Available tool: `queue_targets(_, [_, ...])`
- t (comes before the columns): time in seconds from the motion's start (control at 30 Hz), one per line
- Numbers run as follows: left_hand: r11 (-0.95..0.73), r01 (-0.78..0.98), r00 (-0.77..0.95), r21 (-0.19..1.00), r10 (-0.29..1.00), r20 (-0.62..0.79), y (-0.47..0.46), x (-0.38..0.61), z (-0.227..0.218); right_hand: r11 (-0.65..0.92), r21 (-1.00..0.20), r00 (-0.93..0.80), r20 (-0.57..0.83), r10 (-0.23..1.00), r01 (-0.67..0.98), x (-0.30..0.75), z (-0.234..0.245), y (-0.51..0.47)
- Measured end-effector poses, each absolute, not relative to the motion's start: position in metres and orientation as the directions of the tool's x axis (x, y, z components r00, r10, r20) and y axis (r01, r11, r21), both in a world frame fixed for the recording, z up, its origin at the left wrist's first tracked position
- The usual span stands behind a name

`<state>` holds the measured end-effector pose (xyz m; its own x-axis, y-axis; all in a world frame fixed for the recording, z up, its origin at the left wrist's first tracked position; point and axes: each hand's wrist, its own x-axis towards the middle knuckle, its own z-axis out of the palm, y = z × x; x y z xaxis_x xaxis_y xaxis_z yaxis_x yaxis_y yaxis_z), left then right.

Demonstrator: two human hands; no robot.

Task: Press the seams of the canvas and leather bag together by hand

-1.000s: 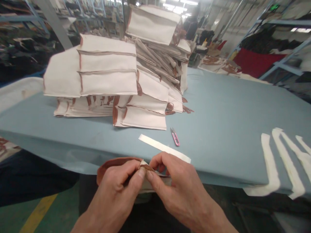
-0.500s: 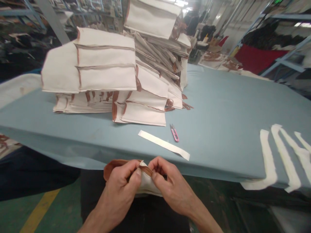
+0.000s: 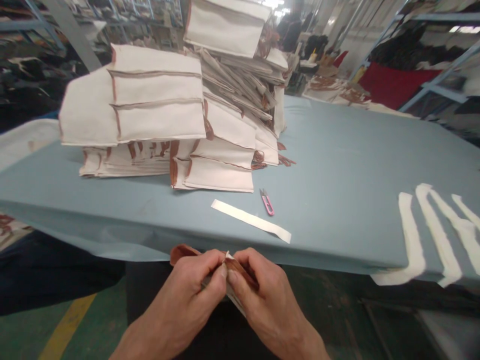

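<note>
Below the table's near edge, my left hand (image 3: 187, 295) and my right hand (image 3: 262, 295) pinch a small cream fabric piece with brown leather trim (image 3: 180, 251) between thumbs and forefingers. Both hands are closed on it, fingertips meeting at its corner. Most of the piece is hidden under my fingers. On the blue-grey table (image 3: 345, 165) ahead lie a white strip (image 3: 250, 220) and small pink thread snips (image 3: 267, 201).
Tall stacks of cream bags with brown trim (image 3: 161, 110) fill the table's far left. Several white cut strips (image 3: 431, 230) hang over the right front edge. Shelving and a red cloth (image 3: 393, 82) stand behind. A yellow floor line (image 3: 67, 325) runs at lower left.
My hands have drawn closer together and lower, folding the trimmed piece tighter so less of its cream fabric shows. The view has tilted slightly down.
</note>
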<state>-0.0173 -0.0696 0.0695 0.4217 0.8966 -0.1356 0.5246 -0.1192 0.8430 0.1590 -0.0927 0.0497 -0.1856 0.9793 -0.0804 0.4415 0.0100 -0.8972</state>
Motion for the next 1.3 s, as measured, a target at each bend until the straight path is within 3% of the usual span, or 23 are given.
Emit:
queue_targets(0.27, [-0.549,0.641,0.574,0.536,0.807,0.140,-0.065,-0.035,0.065,0.072,-0.914,-0.211,-0.015,0.977,0.398,0.152,0.043,-0.090])
queue_targets(0.53, [-0.651,0.710,0.647,0.266,0.753,0.116,-0.055,-0.030,0.071,0.151,-0.919,-0.181,0.090,0.979,0.364,0.144,0.036,-0.079])
queue_targets(0.67, [-0.666,0.706,0.656,0.242,0.743,0.130,-0.054,-0.030,0.063,0.193,-0.911,-0.160,0.143,0.977,0.365,0.141,0.028,-0.082])
queue_targets(0.73, [-0.645,0.698,0.652,0.311,0.752,0.097,-0.054,-0.031,0.058,0.229,-0.886,-0.157,0.180,0.971,0.402,0.140,0.025,-0.083])
queue_targets(0.8, [-0.530,0.691,0.598,0.492,0.801,0.025,-0.053,-0.031,0.056,0.236,-0.870,-0.149,0.189,0.971,0.432,0.141,0.022,-0.082])
queue_targets(0.9, [-0.313,0.639,0.506,0.703,0.859,-0.078,-0.048,-0.031,0.055,0.113,-0.936,-0.157,0.063,0.986,0.332,0.143,0.020,-0.080])
queue_targets(1.0, [-0.222,0.588,0.492,0.778,0.861,-0.126,-0.046,-0.028,0.054,-0.087,-0.994,-0.214,-0.098,0.972,0.064,0.148,0.020,-0.079])
queue_targets(1.1, [-0.041,0.417,0.473,0.908,0.863,-0.178,-0.052,-0.026,0.051,-0.197,-0.973,-0.299,-0.153,0.942,-0.122,0.154,0.021,-0.081])
queue_targets(1.2, [0.064,0.284,0.422,0.957,0.888,-0.185,-0.060,-0.026,0.048,-0.197,-0.975,-0.336,-0.153,0.929,-0.100,0.156,0.023,-0.081])
queue_targets(1.3, [-0.021,0.391,0.388,0.920,0.910,-0.144,-0.065,-0.032,0.051,-0.173,-0.985,-0.303,-0.171,0.938,0.020,0.153,0.023,-0.081])
